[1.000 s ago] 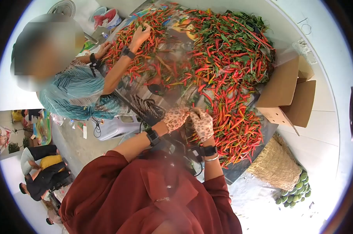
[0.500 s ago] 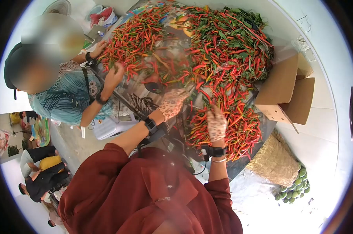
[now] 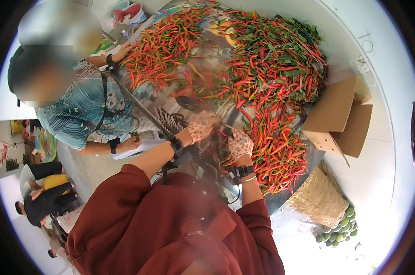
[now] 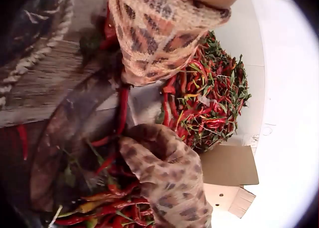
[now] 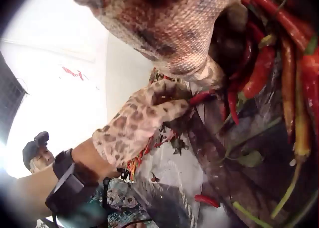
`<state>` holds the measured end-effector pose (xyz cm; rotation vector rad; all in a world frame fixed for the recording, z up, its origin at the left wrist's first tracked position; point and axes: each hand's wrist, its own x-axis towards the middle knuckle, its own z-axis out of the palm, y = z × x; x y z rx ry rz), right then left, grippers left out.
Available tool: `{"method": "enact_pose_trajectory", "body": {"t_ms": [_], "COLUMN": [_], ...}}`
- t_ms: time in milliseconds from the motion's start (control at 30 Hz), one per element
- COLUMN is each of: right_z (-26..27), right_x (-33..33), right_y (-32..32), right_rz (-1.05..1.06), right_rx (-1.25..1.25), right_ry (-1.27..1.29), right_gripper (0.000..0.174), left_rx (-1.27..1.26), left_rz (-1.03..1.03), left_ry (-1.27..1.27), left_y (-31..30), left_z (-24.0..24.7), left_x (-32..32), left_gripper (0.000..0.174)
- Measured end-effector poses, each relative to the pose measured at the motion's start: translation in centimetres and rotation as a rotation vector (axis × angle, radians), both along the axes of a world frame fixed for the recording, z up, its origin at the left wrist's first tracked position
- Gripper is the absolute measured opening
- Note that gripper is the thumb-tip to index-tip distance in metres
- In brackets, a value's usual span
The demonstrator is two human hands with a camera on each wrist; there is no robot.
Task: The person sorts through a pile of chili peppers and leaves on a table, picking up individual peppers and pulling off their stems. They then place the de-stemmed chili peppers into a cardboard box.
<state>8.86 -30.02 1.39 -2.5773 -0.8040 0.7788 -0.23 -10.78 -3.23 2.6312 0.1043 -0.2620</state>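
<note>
Both hands wear leopard-print gloves and are close together at the table's near edge. A single red chili pepper [image 4: 123,111] spans the gap between them. My left hand [image 3: 202,127] pinches one end of it between thumb and fingers. The curled thumb and forefinger of my right hand [image 3: 241,144] meet at its other end, seen best in the left wrist view. Just beyond the right hand spreads a heap of picked red chilies [image 3: 278,156]. Several loose chilies [image 5: 261,71] hang close by the right fingers in the right wrist view.
Behind is a taller pile of chilies with leaves [image 3: 285,55]; another heap [image 3: 166,43] lies far left, beside a person in a teal patterned shirt [image 3: 79,107]. An open cardboard box [image 3: 331,114], a woven sack [image 3: 317,192] and green round produce [image 3: 338,231] stand right.
My right hand reached onto the chili heap, then came back beside the left hand. The other person's nearer arm swung from their heap down to their side.
</note>
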Motion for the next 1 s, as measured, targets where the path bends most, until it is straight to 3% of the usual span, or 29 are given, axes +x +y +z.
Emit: {"method": "enact_pose_trajectory", "body": {"t_ms": [67, 100, 133, 200, 233, 333, 400, 433, 467, 533, 633, 700, 833, 900, 1000], "right_z": [-1.5, -0.7, -0.3, -0.2, 0.1, -0.9, -1.9, -2.1, -2.1, -1.7, -0.6, -0.5, -0.7, -0.4, -1.3], "right_x": [-0.3, -0.2, -0.1, 0.0, 0.1, 0.3, 0.3, 0.3, 0.3, 0.4, 0.4, 0.4, 0.4, 0.5, 0.2], "right_y": [-0.4, -0.2, -0.1, -0.1, 0.0, -0.3, -0.6, -0.7, -0.8, -0.5, -0.1, -0.1, -0.2, -0.1, -0.4], "right_rz": [0.012, 0.005, -0.004, 0.001, -0.002, -0.006, 0.009, 0.001, 0.010, 0.009, -0.009, -0.023, -0.011, 0.008, -0.008], "right_rx": [0.090, 0.060, 0.029, 0.048, 0.026, 0.028, 0.098, 0.111, 0.109, 0.072, 0.047, 0.047, 0.047, 0.015, 0.045], "right_ry": [-0.092, -0.071, -0.050, -0.041, -0.025, -0.010, -0.083, -0.082, -0.084, -0.071, -0.039, -0.029, -0.056, 0.022, -0.070], "right_gripper": [0.029, 0.028, 0.028, 0.028, 0.028, 0.027, 0.027, 0.027, 0.027, 0.028, 0.029, 0.029, 0.029, 0.031, 0.030], "left_rx": [0.148, -0.411, -0.411, -0.883, -0.884, -0.779, 0.094, 0.213, 0.210, 0.084, -0.008, 0.047, 0.090, 0.156, 0.109], "left_rz": [-0.087, 0.037, 0.049, 0.199, 0.211, 0.284, -0.059, -0.135, -0.127, 0.193, 0.288, 0.240, 0.308, 0.395, 0.295], "left_ry": [-0.170, -0.171, -0.172, -0.030, -0.032, 0.154, 0.374, 0.382, 0.381, 0.700, 0.281, -0.023, -0.143, 0.069, 0.066], "left_y": [0.5, 1.6, 2.4, 3.5, 4.0, 5.3, 6.3, 6.7, 6.7, 7.0, 6.0, 5.8, 4.5, 3.8, 3.4], "left_z": [-1.2, -4.9, -5.7, -6.1, -4.9, -1.3, -1.6, 0.1, 1.8, 4.0, 7.1, 4.3, 2.6, 3.2, 3.4], "left_x": [-3.3, -5.1, -7.2, -11.1, -12.3, -14.9, -16.9, -18.1, -17.6, -15.6, -11.4, -8.8, -3.6, -2.5, -3.7], "left_gripper": [0.026, 0.021, 0.021, 0.022, 0.022, 0.019, 0.021, 0.026, 0.026, 0.036, 0.039, 0.041, 0.048, 0.049, 0.049]}}
